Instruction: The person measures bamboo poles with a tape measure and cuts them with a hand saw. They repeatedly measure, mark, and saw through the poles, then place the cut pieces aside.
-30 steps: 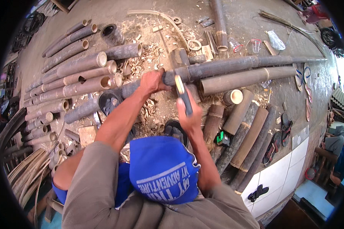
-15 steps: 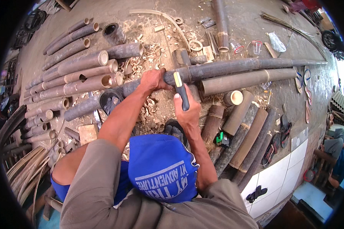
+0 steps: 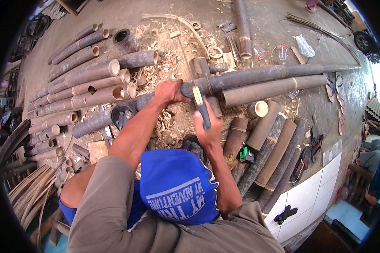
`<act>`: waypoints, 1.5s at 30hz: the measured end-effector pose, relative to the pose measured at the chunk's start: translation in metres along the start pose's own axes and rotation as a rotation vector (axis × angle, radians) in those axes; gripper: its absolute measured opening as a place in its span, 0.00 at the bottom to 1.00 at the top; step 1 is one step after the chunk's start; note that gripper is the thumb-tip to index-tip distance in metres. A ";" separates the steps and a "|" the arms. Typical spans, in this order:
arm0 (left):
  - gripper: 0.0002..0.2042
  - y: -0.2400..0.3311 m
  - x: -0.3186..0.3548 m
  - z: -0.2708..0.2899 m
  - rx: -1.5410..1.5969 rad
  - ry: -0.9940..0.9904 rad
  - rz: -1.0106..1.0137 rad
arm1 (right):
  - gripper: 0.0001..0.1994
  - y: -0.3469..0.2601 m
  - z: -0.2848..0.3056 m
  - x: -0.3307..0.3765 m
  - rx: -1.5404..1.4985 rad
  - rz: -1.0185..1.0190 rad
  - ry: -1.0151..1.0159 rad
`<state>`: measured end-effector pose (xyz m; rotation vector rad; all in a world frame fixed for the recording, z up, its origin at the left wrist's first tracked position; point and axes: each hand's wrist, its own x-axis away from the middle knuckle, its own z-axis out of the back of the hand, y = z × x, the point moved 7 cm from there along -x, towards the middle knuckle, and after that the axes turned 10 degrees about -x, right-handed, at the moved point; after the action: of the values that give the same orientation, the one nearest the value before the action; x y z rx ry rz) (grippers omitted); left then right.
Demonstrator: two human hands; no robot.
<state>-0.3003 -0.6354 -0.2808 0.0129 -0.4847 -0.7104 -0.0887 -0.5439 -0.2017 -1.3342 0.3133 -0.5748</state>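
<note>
A long dark bamboo pole [image 3: 249, 76] lies crosswise in front of me, resting on a short block of bamboo [image 3: 199, 66]. My left hand [image 3: 169, 92] is closed around the pole, left of the cut spot. In my right hand [image 3: 210, 128] is the black and yellow handle of a handsaw [image 3: 201, 107]. Its thin blade, seen almost edge-on, runs away from me across the pole just right of my left hand. How deep the blade sits in the bamboo cannot be made out. My shod foot [image 3: 123, 113] is against the pole's left part.
Cut bamboo tubes [image 3: 93, 69] lie in rows at the left, and more bamboo lengths [image 3: 274, 154] at the right. Shavings [image 3: 166, 63] cover the floor around the pole. A green and black tape measure [image 3: 245, 154] sits among the right-hand pieces. Sandals [image 3: 314, 143] lie farther right.
My right hand has drawn the saw handle slightly back toward me. My left hand keeps its grip on the bamboo pole, which looks unmoved.
</note>
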 end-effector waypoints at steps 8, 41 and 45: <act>0.40 -0.002 0.000 -0.002 -0.007 0.013 -0.009 | 0.31 0.012 0.055 0.120 0.101 0.126 -0.037; 0.41 -0.004 -0.002 0.001 0.026 -0.061 -0.019 | 0.26 0.005 -0.008 -0.008 0.046 0.154 0.090; 0.41 -0.004 -0.002 0.002 0.037 -0.065 -0.050 | 0.27 0.023 0.028 0.078 0.053 0.019 0.015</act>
<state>-0.3053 -0.6370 -0.2803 0.0363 -0.5616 -0.7523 -0.0044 -0.5615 -0.2091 -1.2748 0.3205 -0.5735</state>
